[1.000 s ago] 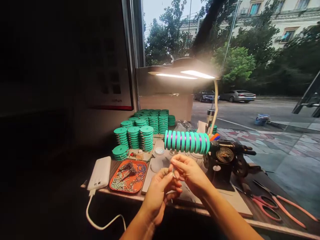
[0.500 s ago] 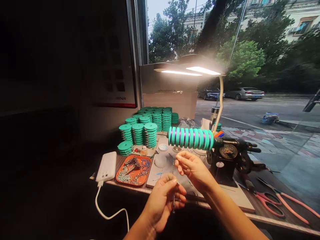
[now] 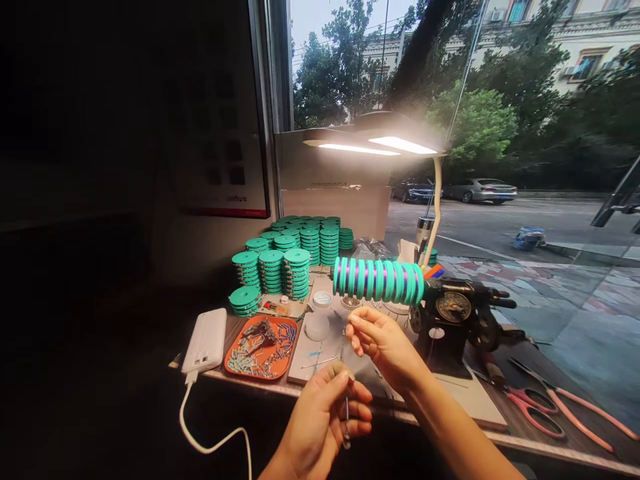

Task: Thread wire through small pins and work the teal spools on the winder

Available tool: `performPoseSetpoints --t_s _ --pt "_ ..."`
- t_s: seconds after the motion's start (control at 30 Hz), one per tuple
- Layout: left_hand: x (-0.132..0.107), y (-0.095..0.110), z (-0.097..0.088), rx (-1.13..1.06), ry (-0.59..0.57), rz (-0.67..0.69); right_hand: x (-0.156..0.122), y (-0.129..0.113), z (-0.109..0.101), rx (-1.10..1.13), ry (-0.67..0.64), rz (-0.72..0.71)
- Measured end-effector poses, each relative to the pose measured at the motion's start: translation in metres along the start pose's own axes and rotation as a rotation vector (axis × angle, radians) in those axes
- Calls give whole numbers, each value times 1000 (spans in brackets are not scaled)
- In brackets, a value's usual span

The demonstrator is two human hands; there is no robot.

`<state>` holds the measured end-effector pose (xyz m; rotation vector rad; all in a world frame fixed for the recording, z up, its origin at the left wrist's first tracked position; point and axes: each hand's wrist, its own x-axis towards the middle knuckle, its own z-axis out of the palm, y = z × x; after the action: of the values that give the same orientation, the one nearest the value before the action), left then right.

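My left hand [image 3: 325, 417] is closed, with thumb and forefinger pinched together. From its fingers hangs a thin, shiny metal-looking piece [image 3: 347, 421] with a rounded lower end; its exact kind is too small to tell. Higher and further right, my right hand [image 3: 387, 343] pinches something tiny at its fingertips, and a thin dangling bit shows just beneath. Any line between the two hands is too fine to make out. Behind the right hand, a row of turquoise spools [image 3: 377, 280] sits on the shaft of a black machine [image 3: 453, 307].
On the left stands an orange tray [image 3: 233, 363] of small tubes and metal parts, near a white power bank [image 3: 206, 340]. Stacked turquoise spools [image 3: 297, 267] fill the back. Scissors [image 3: 537, 410] and orange-handled pliers [image 3: 585, 420] lie right. A lamp [image 3: 435, 213] shines above.
The metal-looking piece under my left hand hangs lower and shows more of its length. Both hands keep their pinches; the whole view has shifted slightly.
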<state>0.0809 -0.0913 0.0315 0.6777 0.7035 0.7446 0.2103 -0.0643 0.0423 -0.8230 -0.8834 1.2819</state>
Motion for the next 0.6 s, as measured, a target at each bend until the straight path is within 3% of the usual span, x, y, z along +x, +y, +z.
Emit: performPoseSetpoints --t_s 0.6 --pt "-2 -7 -2 -90 62 14 1 0 -1 3 27 -1"
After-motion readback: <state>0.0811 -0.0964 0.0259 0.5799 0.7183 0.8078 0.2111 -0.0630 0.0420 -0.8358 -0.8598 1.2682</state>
